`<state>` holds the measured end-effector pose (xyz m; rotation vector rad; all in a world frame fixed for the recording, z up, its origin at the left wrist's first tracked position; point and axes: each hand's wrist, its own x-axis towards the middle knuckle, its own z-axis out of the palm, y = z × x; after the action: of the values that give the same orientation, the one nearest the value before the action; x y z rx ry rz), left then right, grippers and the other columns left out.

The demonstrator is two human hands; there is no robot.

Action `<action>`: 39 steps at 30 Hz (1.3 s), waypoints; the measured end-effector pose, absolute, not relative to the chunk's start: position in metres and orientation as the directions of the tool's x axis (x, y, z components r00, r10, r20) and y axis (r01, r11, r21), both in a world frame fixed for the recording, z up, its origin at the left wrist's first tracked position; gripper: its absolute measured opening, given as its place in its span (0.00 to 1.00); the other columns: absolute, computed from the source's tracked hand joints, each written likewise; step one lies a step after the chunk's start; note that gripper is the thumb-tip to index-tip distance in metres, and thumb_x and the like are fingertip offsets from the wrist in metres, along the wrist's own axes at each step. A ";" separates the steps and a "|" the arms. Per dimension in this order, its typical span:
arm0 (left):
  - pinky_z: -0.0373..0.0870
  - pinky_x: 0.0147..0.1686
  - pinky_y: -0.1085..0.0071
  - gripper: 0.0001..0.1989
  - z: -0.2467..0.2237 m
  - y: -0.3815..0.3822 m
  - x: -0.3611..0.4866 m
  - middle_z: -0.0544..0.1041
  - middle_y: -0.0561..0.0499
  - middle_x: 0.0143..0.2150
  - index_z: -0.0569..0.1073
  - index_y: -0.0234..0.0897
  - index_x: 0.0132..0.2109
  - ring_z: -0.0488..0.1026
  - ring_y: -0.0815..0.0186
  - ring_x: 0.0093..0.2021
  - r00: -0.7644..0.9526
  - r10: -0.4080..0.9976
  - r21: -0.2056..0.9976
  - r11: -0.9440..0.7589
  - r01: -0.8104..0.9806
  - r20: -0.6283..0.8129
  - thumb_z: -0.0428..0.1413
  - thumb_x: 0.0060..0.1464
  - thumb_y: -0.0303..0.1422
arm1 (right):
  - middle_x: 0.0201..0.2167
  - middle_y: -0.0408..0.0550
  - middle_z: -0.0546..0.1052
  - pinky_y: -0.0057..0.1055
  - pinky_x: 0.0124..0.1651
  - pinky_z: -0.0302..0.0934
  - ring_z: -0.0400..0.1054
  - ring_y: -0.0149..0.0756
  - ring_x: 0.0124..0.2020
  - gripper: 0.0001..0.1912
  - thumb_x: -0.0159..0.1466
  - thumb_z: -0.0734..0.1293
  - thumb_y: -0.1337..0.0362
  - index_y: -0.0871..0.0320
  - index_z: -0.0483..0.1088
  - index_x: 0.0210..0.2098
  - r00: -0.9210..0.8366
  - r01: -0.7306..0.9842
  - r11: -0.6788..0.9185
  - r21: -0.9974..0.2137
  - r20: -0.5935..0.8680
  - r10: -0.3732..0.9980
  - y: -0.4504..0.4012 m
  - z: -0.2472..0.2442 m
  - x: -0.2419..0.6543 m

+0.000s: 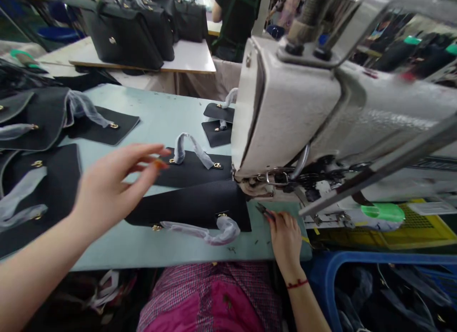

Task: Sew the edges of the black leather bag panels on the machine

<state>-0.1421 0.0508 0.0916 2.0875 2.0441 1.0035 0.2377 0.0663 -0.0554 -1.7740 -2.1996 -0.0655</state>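
Observation:
My left hand (117,184) is held above the table with its fingers loosely apart, the thumb near the fingertips. An orange spot shows at the thumb tip; I cannot make out what it is. In my right hand (285,234), flat on the table's right part, are small nippers (264,210), dark jaws pointing up and left. Between the hands lies a black leather-like bag panel (193,203), its right end by the sewing machine head (285,108). Its wrapped handle (203,232) hangs toward me. Behind it lies another black panel (193,172) with a wrapped handle.
More black panels with wrapped handles (39,189) cover the table's left side. Finished black bags (121,32) stand on a white table behind. A blue crate (333,275) with black pieces stands at the lower right, by a yellow crate (428,227). A person (237,23) is at the back.

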 end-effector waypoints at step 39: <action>0.60 0.56 0.62 0.32 0.147 0.253 -0.163 0.68 0.43 0.57 0.61 0.15 0.59 0.65 0.56 0.60 -0.164 0.713 0.314 -0.083 0.946 0.682 0.29 0.68 0.40 | 0.35 0.53 0.82 0.30 0.31 0.70 0.79 0.41 0.32 0.17 0.72 0.57 0.57 0.60 0.73 0.43 -0.145 0.897 0.246 -0.368 0.281 0.949 0.035 -0.027 0.230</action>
<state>-0.1628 0.2527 0.1471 2.1916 2.3007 1.3351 0.2298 0.0353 -0.0270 -1.6807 -2.0740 0.1545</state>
